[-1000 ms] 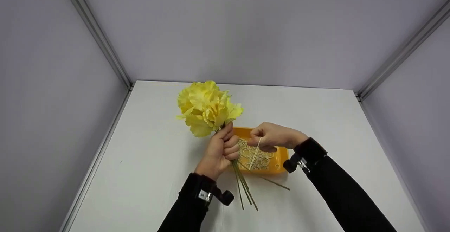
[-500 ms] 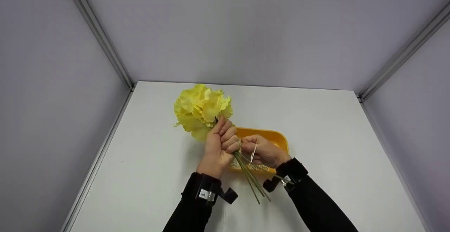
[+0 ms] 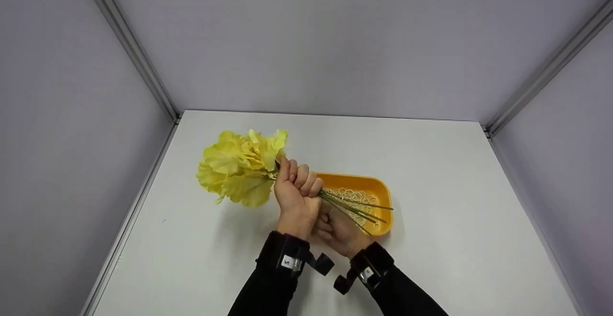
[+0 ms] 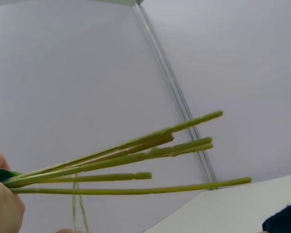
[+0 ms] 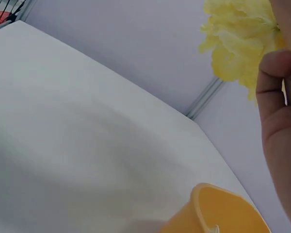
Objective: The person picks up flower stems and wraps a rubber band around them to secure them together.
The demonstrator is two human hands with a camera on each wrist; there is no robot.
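My left hand [image 3: 296,192] grips a bunch of yellow flowers [image 3: 238,173] by its green stems [image 3: 357,207], with the blooms tilted left. The stems stick out to the right over an orange tray [image 3: 381,190]. In the left wrist view the stems [image 4: 136,160] fan out from my left hand [image 4: 2,204], and a thin rubber band [image 4: 77,208] hangs stretched below them. My right hand [image 3: 335,232] sits just under the left one, fingers curled and partly hidden, pinching that band. The right wrist view shows my right hand [image 5: 281,121] close up below the flowers [image 5: 237,43].
The tray holds several loose rubber bands [image 3: 354,195] and stands mid-table on a white tabletop [image 3: 431,163]. Grey walls with metal corner rails [image 3: 129,48] close in the left, back and right sides. The orange tray [image 5: 218,213] edge shows in the right wrist view.
My left hand has swung the bunch so the blooms point left and the stems right. The right hand has moved from above the tray down and left, beneath the left hand.
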